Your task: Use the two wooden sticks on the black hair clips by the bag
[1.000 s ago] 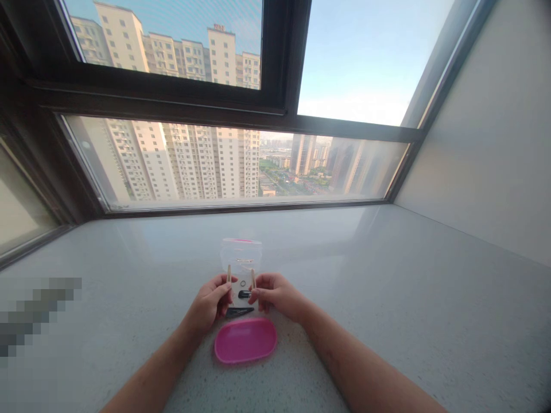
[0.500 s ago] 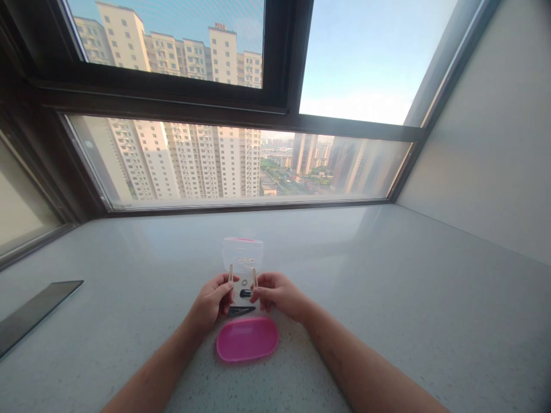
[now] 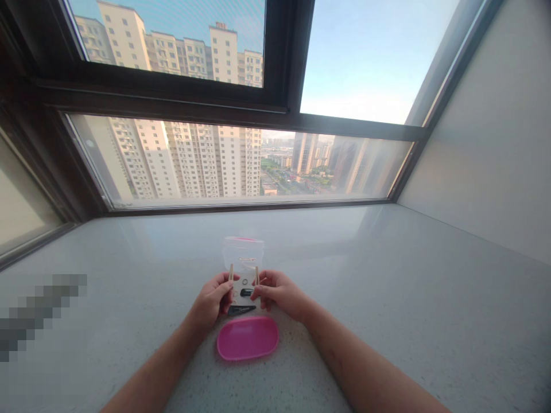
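My left hand [image 3: 212, 302] and my right hand [image 3: 278, 293] meet over a pale speckled window ledge [image 3: 387, 298]. Each hand pinches a thin wooden stick upright: the left stick [image 3: 231, 273] and the right stick [image 3: 257, 275]. Between the hands lie a small ring [image 3: 244, 281], a small black clip [image 3: 246, 292] and a longer dark hair clip [image 3: 240, 310]. A clear zip bag [image 3: 243, 253] with a pink seal lies just beyond them. A pink oval dish [image 3: 248, 338] sits in front of my wrists.
A large dark-framed window [image 3: 275, 115] runs along the back of the ledge, with tower blocks outside. A plain wall [image 3: 486, 143] rises on the right. A blurred dark flat object [image 3: 38, 315] lies on the ledge at far left.
Almost nothing has moved; the hands keep pinching the two sticks, and the view has shifted very slightly.
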`<state>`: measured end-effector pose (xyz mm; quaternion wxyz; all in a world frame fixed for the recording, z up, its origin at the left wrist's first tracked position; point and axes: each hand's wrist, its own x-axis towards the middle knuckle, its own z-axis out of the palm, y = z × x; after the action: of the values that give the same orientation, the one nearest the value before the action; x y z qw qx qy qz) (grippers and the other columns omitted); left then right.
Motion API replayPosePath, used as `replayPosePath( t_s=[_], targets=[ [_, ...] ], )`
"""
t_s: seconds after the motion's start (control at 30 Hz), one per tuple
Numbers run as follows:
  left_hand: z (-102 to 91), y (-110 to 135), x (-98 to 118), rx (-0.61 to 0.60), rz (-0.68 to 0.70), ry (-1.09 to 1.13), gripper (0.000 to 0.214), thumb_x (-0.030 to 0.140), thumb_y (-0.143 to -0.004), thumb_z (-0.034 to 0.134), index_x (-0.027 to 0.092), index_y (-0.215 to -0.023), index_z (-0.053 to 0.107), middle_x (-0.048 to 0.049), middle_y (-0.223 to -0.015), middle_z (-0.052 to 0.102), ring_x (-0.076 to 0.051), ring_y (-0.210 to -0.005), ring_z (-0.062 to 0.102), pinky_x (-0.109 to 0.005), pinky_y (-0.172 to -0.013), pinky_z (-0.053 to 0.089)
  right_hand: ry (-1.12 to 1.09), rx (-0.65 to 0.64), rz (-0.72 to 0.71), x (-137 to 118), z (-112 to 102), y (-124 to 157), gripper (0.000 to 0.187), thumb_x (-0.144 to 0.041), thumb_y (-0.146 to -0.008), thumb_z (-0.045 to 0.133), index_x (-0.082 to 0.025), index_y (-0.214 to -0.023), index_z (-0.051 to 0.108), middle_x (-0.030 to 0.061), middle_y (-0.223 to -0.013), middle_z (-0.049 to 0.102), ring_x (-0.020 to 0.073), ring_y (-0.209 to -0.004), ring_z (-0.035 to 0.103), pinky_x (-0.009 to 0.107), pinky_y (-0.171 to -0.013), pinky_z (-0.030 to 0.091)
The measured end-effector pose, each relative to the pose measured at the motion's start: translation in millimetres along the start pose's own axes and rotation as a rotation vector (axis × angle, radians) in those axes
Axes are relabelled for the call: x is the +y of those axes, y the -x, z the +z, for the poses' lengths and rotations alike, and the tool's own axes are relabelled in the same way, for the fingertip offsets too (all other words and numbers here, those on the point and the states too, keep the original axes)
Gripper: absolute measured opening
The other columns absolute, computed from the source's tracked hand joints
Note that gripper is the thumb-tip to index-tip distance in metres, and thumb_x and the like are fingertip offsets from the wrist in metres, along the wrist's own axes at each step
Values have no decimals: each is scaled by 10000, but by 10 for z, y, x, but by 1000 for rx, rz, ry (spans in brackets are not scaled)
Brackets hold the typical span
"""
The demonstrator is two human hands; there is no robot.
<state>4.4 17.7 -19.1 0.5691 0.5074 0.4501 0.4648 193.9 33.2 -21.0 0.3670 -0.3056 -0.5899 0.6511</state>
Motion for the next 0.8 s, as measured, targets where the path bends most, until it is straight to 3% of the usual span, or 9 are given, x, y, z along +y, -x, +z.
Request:
replayPosePath(
  t_s=[0.8],
  targets=[
    [31, 9, 42, 9, -8, 15, 314, 338, -714, 497, 131, -948, 476, 80, -451, 447, -53, -322, 359, -154, -321, 219, 3, -1, 12, -8, -8, 2, 317, -373, -693, 632, -139, -884, 538, 32, -705, 640, 70, -447, 502, 180, -414, 363]
  ],
)
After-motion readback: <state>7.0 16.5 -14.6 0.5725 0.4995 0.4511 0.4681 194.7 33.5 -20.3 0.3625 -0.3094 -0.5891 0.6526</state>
